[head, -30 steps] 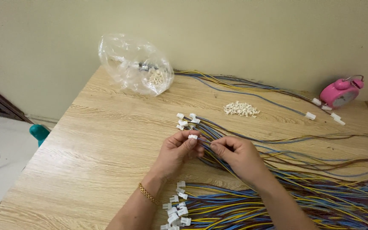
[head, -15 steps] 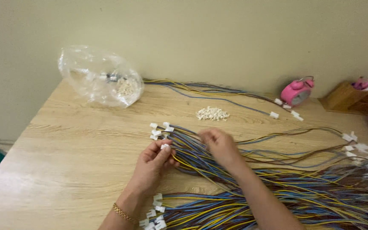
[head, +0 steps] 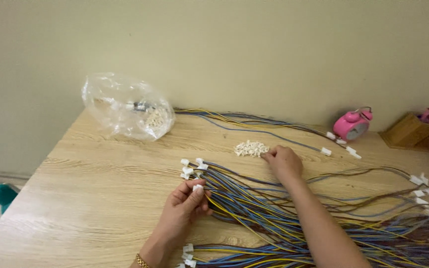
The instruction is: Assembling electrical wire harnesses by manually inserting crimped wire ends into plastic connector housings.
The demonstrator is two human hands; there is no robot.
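My left hand (head: pixel 185 204) pinches a small white connector (head: pixel 197 187) on the end of a wire bundle, low in the middle of the head view. My right hand (head: pixel 284 161) is stretched forward, fingertips at the edge of a little pile of white plastic connectors (head: pixel 250 148); whether it holds one is hidden. Blue, yellow and brown wires (head: pixel 254 208) fan out under both arms. Several wire ends with white connectors (head: pixel 190 167) lie just beyond my left hand.
A crumpled clear plastic bag (head: pixel 125 106) with small parts sits at the back left of the wooden table (head: pixel 90 188). A pink alarm clock (head: pixel 352 125) and a wooden holder (head: pixel 410 131) stand at the back right. More connector-tipped wires (head: pixel 428 191) lie far right.
My right hand left the wires near my left hand and reached forward to the pile of white connectors. The left hand stayed on its wire end. The view shifted.
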